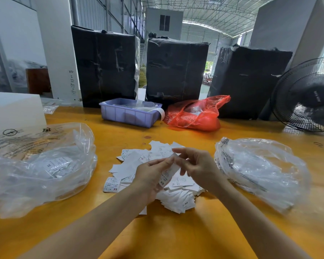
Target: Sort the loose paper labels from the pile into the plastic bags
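A pile of loose white paper labels (131, 165) lies on the yellow table (176, 232) in front of me. My left hand (150, 176) holds a small stack of labels (167, 175) just above the pile. My right hand (196, 165) pinches the top end of that same stack. A crumpled clear plastic bag (36, 165) with a few labels inside sits to the left of the pile. Another clear plastic bag (258, 171) sits to the right.
A lilac plastic tray (127, 114) and a red plastic bag (196, 114) stand beyond the pile. Three black wrapped bales (176, 70) line the far table edge. A black fan (306, 96) is at the right, a white box (13, 109) at the left.
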Tool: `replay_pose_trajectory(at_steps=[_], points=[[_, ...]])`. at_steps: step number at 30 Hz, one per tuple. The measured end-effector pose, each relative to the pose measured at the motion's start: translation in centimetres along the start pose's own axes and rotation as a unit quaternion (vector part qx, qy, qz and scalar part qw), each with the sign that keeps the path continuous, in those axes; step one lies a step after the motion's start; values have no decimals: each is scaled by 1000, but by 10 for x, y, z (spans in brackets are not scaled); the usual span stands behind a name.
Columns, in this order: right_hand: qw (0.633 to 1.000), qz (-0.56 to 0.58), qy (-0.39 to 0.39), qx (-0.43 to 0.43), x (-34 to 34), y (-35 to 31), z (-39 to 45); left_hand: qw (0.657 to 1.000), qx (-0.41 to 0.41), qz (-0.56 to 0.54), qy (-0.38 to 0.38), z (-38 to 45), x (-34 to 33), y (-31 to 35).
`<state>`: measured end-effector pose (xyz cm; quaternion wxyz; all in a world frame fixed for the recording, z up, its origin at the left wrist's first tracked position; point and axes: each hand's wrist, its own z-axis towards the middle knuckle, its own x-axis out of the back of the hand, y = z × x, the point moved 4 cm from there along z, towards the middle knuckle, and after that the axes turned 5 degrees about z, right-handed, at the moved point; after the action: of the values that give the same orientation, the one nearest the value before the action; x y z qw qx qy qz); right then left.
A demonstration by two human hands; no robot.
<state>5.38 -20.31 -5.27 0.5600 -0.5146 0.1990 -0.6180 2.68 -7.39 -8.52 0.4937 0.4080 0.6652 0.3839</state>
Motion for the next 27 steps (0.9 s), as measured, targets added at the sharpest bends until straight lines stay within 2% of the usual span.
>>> replay_pose_trajectory(at_steps=[5, 8, 10, 15, 19, 23, 27], points=[[993, 89, -62, -35, -11, -2, -3, 997, 1, -75, -1, -1, -1, 1], [993, 107, -31, -29, -10, -4, -2, 997, 21, -64, -50, -4, -5, 4], [992, 115, -21, -40, -3, -5, -1, 997, 13, -33, -68, -1, -4, 9], [993, 109, -14, -51, 7, -6, -3, 994, -45, 96, -31, 10, 11, 18], [995, 83, -14, -50, 8, -5, -3, 982, -65, 168, -50, 12, 13, 21], [997, 58, -16, -40, 7, -6, -3, 973, -96, 202, -58, 12, 12, 21], [995, 81, -21, -54, 5, -5, -2, 967, -139, 212, -4, 13, 14, 21]])
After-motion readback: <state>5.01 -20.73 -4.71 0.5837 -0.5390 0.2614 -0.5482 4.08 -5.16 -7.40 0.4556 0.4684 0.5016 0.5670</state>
